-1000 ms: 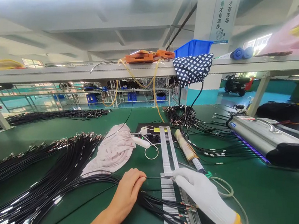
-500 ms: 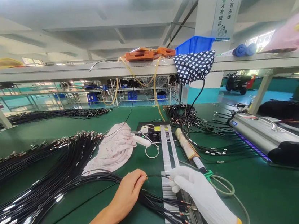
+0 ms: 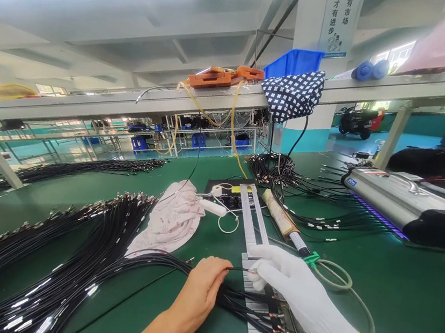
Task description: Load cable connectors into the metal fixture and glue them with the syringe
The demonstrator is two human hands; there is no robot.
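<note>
Bare, my left hand (image 3: 204, 288) pinches a thin black cable (image 3: 239, 269) between thumb and fingers, near its end. My right hand (image 3: 280, 275), in a white knit glove with a yellow cuff, is closed on the tip of that same cable, whose end is mostly hidden by the fingers. Under both hands, several more black cables (image 3: 242, 315) lie side by side with stripped, coloured wire ends over a slotted metal strip (image 3: 258, 322). From my left hand the cables run back in a thick bundle (image 3: 86, 247) across the green table (image 3: 158, 321).
A pinkish-white cloth (image 3: 175, 220) lies behind my left hand. A black box (image 3: 227, 191) and a wrapped stick tool (image 3: 281, 217) sit farther back. At right stands a silver lamp unit (image 3: 404, 207) glowing violet; above runs a shelf with a blue bin (image 3: 295, 65).
My left hand has slid right along the cable, nearer to the gloved right hand, so less cable shows between them. The right hand stays almost in place.
</note>
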